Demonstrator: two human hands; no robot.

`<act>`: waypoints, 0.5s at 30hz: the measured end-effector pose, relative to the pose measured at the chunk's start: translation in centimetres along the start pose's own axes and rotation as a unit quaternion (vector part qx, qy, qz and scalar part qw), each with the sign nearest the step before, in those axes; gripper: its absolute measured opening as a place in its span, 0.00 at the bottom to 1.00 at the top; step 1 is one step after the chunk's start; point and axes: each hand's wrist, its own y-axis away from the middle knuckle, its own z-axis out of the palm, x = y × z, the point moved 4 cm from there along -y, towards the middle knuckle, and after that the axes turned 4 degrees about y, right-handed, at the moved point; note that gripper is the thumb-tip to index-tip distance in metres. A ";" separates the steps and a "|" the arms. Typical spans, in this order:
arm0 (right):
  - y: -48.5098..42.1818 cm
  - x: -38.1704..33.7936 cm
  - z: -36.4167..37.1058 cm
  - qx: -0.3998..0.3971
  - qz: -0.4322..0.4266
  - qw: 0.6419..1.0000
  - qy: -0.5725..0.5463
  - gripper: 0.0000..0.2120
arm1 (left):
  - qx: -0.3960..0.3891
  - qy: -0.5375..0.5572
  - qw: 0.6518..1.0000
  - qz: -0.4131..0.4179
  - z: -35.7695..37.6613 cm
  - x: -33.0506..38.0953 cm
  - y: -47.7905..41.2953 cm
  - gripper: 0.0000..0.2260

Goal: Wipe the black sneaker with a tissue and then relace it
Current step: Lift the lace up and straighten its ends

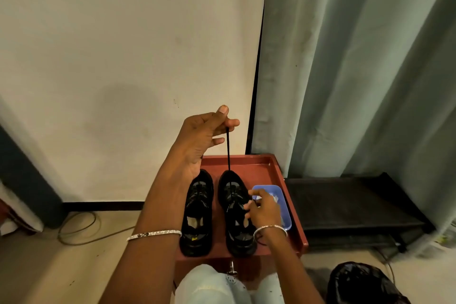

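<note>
The left hand (204,138) pinches the lace (228,150) between thumb and forefinger, holding it taut above the sneaker (232,190) on the red tray (261,168). Below, the right hand (264,210) grips the sneaker's eyelet edge with curled fingers.

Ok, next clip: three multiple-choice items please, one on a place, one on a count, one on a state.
1. Where is the blue tub? A. on the red tray, right of the sneakers. B. between the sneakers. C. on the floor.
2. How many sneakers are on the tray? A. one. B. two. C. three.
3. How is the lace? A. coiled on the tray. B. tied in a bow. C. pulled taut by the left hand.
Key: A, the tub sits beside the right sneaker; B, a pair stands side by side; C, the left hand pinches the lace, raised.
</note>
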 end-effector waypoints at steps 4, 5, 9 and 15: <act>2.7 -5.6 -4.7 0.011 -0.071 0.992 -0.108 0.07 | -0.010 0.011 1.000 0.006 0.6 0.8 1.9 0.13; 3.3 -7.0 -5.6 0.011 -0.091 0.989 -0.117 0.06 | -0.009 0.012 1.000 0.009 0.7 1.1 2.4 0.14; 5.7 -10.8 -8.5 -0.017 -0.123 0.973 -0.193 0.05 | -0.009 0.010 1.000 0.012 1.1 1.8 3.8 0.20; 8.3 -14.6 -10.9 -0.081 -0.151 0.933 -0.317 0.16 | 0.011 -0.015 0.998 0.064 1.1 2.0 4.8 0.13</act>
